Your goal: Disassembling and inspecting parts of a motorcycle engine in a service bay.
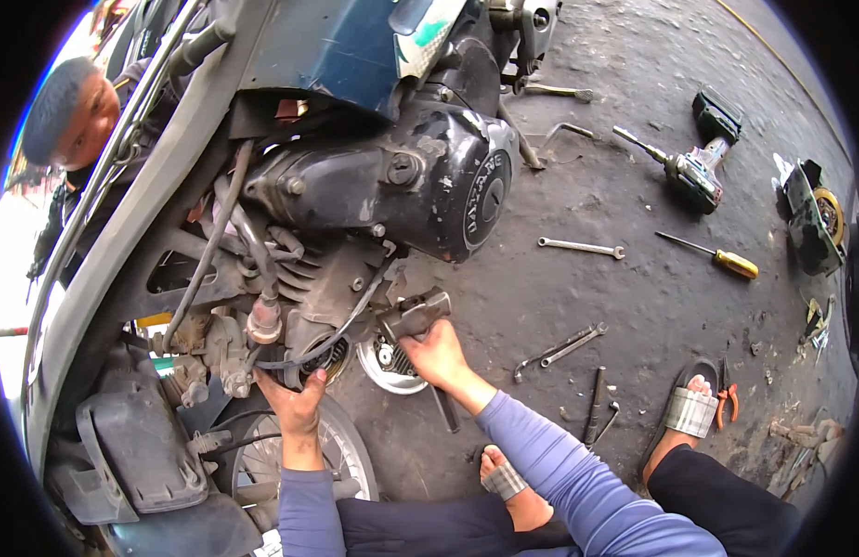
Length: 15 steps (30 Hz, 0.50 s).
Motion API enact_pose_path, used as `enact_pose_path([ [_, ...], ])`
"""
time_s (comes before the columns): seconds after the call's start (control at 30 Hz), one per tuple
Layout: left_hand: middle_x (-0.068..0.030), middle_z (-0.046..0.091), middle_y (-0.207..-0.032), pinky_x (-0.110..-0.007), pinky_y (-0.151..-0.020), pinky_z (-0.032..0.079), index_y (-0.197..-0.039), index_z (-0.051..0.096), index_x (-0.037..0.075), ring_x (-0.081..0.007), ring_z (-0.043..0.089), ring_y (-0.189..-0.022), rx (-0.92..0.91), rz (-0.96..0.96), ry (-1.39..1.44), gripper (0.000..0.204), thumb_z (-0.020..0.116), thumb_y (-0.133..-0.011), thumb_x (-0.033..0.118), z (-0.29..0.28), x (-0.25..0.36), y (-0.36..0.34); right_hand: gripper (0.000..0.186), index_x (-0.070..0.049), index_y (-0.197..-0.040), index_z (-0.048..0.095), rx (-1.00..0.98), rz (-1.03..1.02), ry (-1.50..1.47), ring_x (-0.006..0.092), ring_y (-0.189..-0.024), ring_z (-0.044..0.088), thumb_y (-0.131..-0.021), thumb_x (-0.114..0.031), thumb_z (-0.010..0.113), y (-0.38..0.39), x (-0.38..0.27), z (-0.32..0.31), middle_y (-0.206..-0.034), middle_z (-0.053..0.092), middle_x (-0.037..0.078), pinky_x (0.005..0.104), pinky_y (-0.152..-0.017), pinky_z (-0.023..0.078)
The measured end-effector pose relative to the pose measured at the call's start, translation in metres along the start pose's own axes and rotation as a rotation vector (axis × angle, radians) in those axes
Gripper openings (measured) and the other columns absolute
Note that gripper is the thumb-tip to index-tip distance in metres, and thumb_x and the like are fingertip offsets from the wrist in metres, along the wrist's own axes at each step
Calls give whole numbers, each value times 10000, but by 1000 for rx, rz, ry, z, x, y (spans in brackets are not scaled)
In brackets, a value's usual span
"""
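A hammer (416, 316) with a dark block-like head is in my right hand (436, 355), which grips it close under the head; its handle sticks out below my fist. The head is beside the motorcycle engine (327, 278), near the finned cylinder. My left hand (295, 407) is up against the engine's lower end, thumb raised beside a round opening (335, 357). Its fingers curl in behind the metal, and what they hold is hidden. A black hose (341, 330) arches over that opening. On the ground between my hands is a round pale dish (392, 376) with small parts in it.
Right of the engine lie a wrench (581, 248), a yellow-handled screwdriver (734, 263), a cordless impact driver (697, 172), more wrenches (573, 345) and orange-handled pliers (727, 406). A spoked wheel (346, 446) is below my left hand. Another person (72, 116) is beyond the frame at upper left.
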State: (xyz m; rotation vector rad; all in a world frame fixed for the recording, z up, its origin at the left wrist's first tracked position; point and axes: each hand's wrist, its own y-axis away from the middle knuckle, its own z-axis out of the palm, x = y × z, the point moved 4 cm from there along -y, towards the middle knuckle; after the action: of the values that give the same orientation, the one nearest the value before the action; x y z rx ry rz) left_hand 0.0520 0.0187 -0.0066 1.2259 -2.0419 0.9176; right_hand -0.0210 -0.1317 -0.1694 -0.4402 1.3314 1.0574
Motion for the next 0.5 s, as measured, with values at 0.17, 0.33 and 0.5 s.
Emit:
enact_pose_path([
  [0.17,-149,393,-1260,-329,-1003,288,-1304,290,-54,-244,411,-1135,29,-97,157,830,685,-590,96,8,10,3,184,61,-830,613,104,292,-158,167,-609,597,-756,-104,583,5,-5,-4,-674,634,105,325,-584,475],
  [0.33,-147,404,-1249,-316,-989,303,-1301,273,-49,-227,420,-1129,0,-49,60,825,669,-585,61,-1,4,2,162,48,-818,619,14,265,-128,194,-650,612,-744,-93,591,-3,-1,-3,-699,645,120,341,-613,481],
  [0.5,-121,413,-1243,-306,-986,309,-1299,302,-28,-219,436,-1114,-13,-51,121,790,637,-585,27,0,4,3,183,77,-820,631,64,97,-122,227,-713,645,-737,-83,597,-3,-10,-10,-769,670,144,337,-654,499],
])
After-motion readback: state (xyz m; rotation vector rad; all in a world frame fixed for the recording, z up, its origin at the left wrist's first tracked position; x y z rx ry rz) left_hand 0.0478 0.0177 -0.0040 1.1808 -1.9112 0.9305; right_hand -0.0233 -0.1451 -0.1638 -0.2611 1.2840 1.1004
